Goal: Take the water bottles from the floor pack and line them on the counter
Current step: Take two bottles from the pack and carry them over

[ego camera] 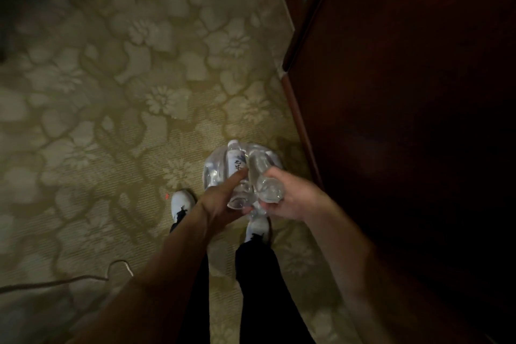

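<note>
Floral carpet point(111, 120) (dim), bottles point(237, 173) between both hands, above pack point(212, 173).

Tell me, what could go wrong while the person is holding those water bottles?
1. Each hand holds a bottle by its bottom end: left hand, right hand. The smooth bottles might slip and fall on the shoes.
2. The pack sits right at the feet, so a step could trip.
3. A cord lies on the dim carpet, another tripping hazard.

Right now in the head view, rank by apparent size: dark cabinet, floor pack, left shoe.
1. dark cabinet
2. floor pack, partly hidden by the hands
3. left shoe, partly hidden by the left forearm
</note>
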Available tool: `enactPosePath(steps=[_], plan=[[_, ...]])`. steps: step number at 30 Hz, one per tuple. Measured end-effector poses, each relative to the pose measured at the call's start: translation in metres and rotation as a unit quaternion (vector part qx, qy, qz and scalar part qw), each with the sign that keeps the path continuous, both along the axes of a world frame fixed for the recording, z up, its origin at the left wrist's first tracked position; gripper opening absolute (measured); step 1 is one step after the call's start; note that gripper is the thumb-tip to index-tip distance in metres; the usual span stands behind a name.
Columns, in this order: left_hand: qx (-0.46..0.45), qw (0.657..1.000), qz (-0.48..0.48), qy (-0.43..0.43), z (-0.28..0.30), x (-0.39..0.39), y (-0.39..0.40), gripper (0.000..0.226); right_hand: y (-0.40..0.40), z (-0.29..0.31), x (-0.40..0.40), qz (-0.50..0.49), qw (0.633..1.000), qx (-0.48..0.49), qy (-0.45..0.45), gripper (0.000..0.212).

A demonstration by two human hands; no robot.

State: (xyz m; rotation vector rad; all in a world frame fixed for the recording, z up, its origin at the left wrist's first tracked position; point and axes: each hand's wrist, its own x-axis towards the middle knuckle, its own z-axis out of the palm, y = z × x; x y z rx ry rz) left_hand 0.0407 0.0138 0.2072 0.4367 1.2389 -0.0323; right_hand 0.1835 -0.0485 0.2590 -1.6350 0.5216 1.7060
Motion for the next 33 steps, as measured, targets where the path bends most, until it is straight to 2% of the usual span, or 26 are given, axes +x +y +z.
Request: enactPosePath(steps=[2,4,6,8,11,15,17,19,23,25,28,33], plan=[[0.014,1.000,0.009,0.001,0.036,0.005,-0.009,0.030,-0.009,0.041,0.009,0.034,0.999,0.019,-0.019,0.027],[0.033,0.999,0.011,-0.003,0.066,0.011,-0.017,0.035,-0.016,0.083,0.016,0.069,0.995,0.054,-0.051,0.024],[0.073,0.997,-0.007,-0.014,0.095,0.017,-0.025,0.040,-0.024,0.111,0.017,0.111,0.983,0.078,-0.122,0.022],[0.113,0.993,-0.018,-0.037,0.129,0.024,-0.034,0.033,-0.032,0.143,0.013,0.129,0.966,0.103,-0.201,0.024],[0.159,0.983,-0.017,-0.089,0.179,0.038,-0.053,0.025,-0.050,0.182,0.011,0.113,0.928,0.133,-0.330,0.041],[0.242,0.957,-0.030,-0.159,0.235,0.051,-0.070,0.026,-0.068,0.231,0.008,0.035,0.882,0.163,-0.441,0.049],[0.286,0.939,-0.043,-0.185,0.262,0.054,-0.077,0.024,-0.082,0.255,0.001,0.004,0.847,0.151,-0.510,0.053],[0.318,0.921,-0.060,-0.216,0.287,0.057,-0.086,0.027,-0.102,0.278,-0.007,-0.018,0.805,0.132,-0.578,0.046],[0.370,0.883,-0.075,-0.279,0.341,0.059,-0.114,0.062,-0.148,0.321,-0.018,-0.082,0.736,0.174,-0.649,0.044],[0.404,0.856,-0.097,-0.308,0.371,0.061,-0.132,0.068,-0.174,0.346,-0.022,-0.123,0.704,0.209,-0.668,0.049],[0.439,0.807,-0.138,-0.371,0.418,0.069,-0.164,0.060,-0.213,0.389,-0.026,-0.167,0.641,0.241,-0.709,0.047],[0.450,0.740,-0.187,-0.464,0.489,0.087,-0.222,0.049,-0.281,0.453,-0.029,-0.238,0.550,0.262,-0.756,0.056]])
